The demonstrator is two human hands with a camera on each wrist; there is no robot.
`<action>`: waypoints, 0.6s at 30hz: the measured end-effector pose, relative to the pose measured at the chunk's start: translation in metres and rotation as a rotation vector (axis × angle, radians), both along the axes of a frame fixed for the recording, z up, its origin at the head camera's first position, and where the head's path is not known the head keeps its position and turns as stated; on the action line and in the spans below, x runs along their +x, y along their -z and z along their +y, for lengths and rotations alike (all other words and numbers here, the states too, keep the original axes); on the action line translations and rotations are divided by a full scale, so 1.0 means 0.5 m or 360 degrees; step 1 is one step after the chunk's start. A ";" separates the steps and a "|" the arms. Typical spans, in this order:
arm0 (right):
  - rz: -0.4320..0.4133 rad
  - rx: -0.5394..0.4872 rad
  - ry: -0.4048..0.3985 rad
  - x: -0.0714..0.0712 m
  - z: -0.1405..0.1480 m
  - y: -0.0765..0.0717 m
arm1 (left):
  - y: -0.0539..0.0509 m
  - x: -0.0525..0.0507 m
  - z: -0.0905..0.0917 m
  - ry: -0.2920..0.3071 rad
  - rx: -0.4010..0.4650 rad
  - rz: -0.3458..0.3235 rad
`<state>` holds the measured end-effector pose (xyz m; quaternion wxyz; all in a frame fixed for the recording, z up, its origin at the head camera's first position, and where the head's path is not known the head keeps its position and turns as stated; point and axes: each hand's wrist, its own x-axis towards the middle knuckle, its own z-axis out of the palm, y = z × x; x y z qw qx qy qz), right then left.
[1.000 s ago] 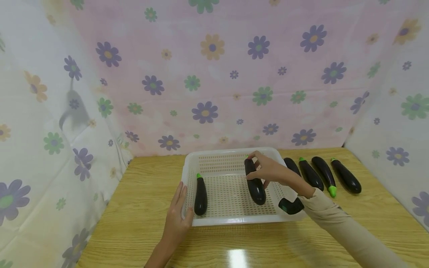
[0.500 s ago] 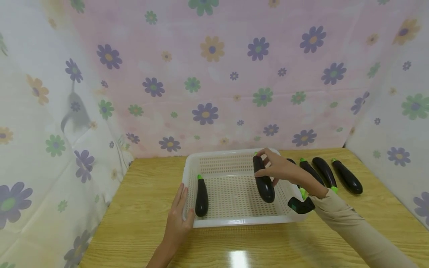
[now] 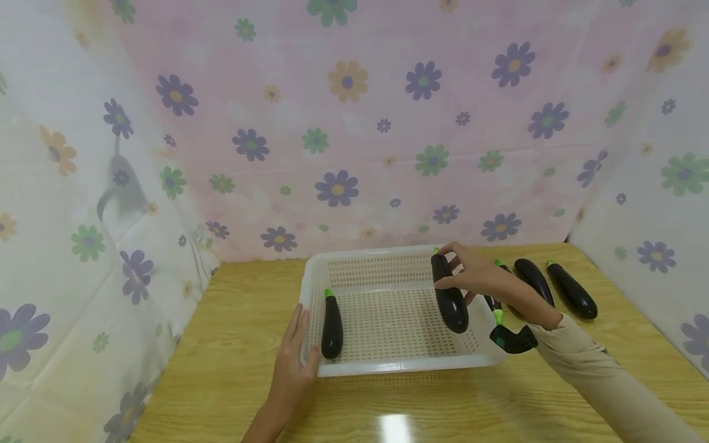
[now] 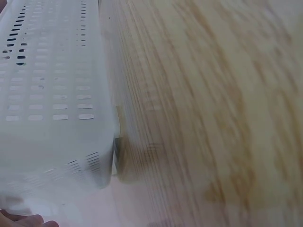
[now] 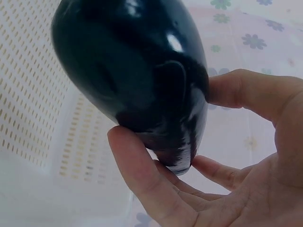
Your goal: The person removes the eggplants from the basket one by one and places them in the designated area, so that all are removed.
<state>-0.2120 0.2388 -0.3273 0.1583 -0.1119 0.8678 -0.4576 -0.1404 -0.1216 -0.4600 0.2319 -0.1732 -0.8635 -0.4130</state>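
My right hand [image 3: 473, 274] grips a dark purple eggplant [image 3: 450, 301] between thumb and fingers, over the right part of a white perforated plastic basket [image 3: 399, 366]. The eggplant tilts, its green stem end at the far side. In the right wrist view, its glossy body [image 5: 132, 61] fills the upper middle, with thumb and fingertips pressed to the narrower part. Another eggplant [image 3: 332, 326] lies inside the basket near its left wall. My left hand [image 3: 296, 357] rests against the basket's front left corner, fingers straight along the outside. Only fingertips [image 4: 28, 221] show in the left wrist view.
To the basket's right, several eggplants lie in a row on the wooden table [image 3: 232, 326], including one at the far right [image 3: 572, 292]. The right forearm partly covers some. A flowered cloth [image 3: 365, 135] hangs behind and at both sides.
My right hand has carried the eggplant rightward across the basket toward its right wall. The left hand and the basket have stayed in place.
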 end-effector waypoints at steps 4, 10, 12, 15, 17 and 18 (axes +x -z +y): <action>0.0018 0.0013 0.0007 0.001 0.013 -0.002 | 0.001 -0.001 0.002 0.0000 0.0015 -0.0015; 0.0033 0.0077 0.0024 0.006 0.043 -0.007 | 0.004 -0.002 0.002 -0.0013 0.0015 0.0045; 0.0040 0.0079 0.0030 0.007 0.054 -0.007 | 0.003 -0.002 0.002 -0.0002 0.0019 0.0057; 0.0057 0.0085 0.0052 0.010 0.068 -0.007 | 0.001 -0.001 0.002 0.0010 0.0011 0.0069; 0.0047 0.0085 0.0060 0.011 0.075 -0.007 | -0.001 0.000 0.002 0.0009 0.0002 0.0074; 0.0045 0.0088 0.0064 0.011 0.078 -0.006 | -0.002 0.001 0.001 0.0007 0.0000 0.0075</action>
